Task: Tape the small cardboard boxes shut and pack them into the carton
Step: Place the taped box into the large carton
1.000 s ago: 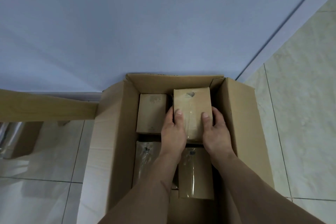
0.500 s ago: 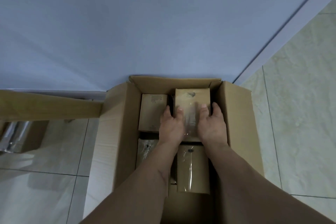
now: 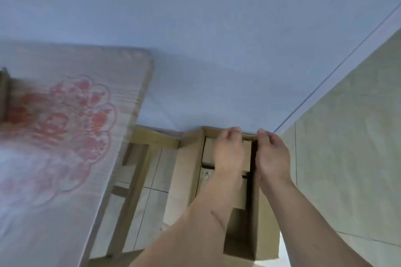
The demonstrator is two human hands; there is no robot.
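I'm on the head view, low centre-right of frame, working near to far.

Nearest: both forearms run up from the bottom edge into the carton point(image 3: 186, 171), which stands open on the tiled floor point(image 3: 347, 158). The near end of the carton looks dark and unfilled, as far as I can see past the arms.

Mid: a taped box point(image 3: 239, 193) lies in the carton between the forearms, and another taped box point(image 3: 205, 178) shows as a sliver left of my left arm. Beyond them a plain-topped box point(image 3: 208, 150) sits at the carton's far left.

Far: the left hand point(image 3: 227, 151) lies over the far row, fingers curled at the carton's far wall. I can't tell whether that grip is pinching a box edge, hooking the wall or just pressing. The right hand point(image 3: 273, 154) is at the far right corner, fingers curled down beside the right wall; what they touch is hidden, so I can't call that grip either. The box I take to be under the hands is mostly covered.

Progress, my judgement: at least three boxes are in, probably four, so the packing is well along. The near end has room, so more boxes likely remain; how many need taping I can't see.

Upper left: a blurred mat point(image 3: 65, 115) with a red floral print. Behind everything is the blue wall point(image 3: 217, 28).
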